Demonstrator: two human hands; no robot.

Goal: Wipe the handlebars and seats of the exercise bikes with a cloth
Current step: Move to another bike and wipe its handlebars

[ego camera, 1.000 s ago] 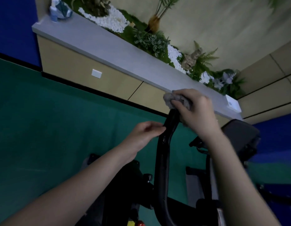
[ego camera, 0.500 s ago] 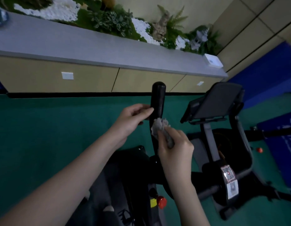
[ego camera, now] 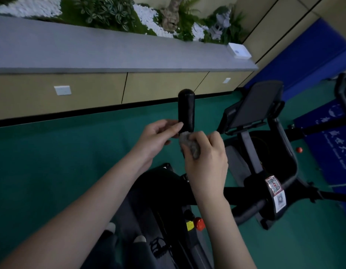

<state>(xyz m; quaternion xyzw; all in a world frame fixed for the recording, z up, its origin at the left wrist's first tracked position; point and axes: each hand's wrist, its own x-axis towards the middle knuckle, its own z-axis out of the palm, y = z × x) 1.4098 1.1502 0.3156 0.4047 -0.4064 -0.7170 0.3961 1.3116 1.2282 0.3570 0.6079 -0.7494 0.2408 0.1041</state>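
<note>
Two bare hands meet at one upright black handlebar (ego camera: 186,109) above a green floor (ego camera: 51,156). Largest behind them is a long grey ledge (ego camera: 110,53) running along the wall, with tan panels (ego camera: 90,90) below it and a planter (ego camera: 114,14) of green leaves and white pebbles along its far side. A small white box (ego camera: 239,51) sits at the right end of the ledge, and a white wall plate (ego camera: 62,90) is set into the panels on the left.

Below the hands stands the dark exercise bike (ego camera: 164,206) that carries the handlebar, a red knob (ego camera: 199,223) on its frame. To the right is a second bike (ego camera: 265,167) with a dark tilted console screen (ego camera: 257,105) and a square-code sticker (ego camera: 274,184) on its column. A blue mat (ego camera: 333,144) with pale lettering lies under that side.

The right hand (ego camera: 207,162) has its grip clenched around a crumpled grey cloth (ego camera: 189,145), pressing it against the handlebar just under the rounded upper section. The left hand (ego camera: 158,138) is at the bar's left side, fingers loosely extended, the fingertips touching the bar right beside the cloth; it grasps nothing. The bar's domed top stands uncovered above both hands.
</note>
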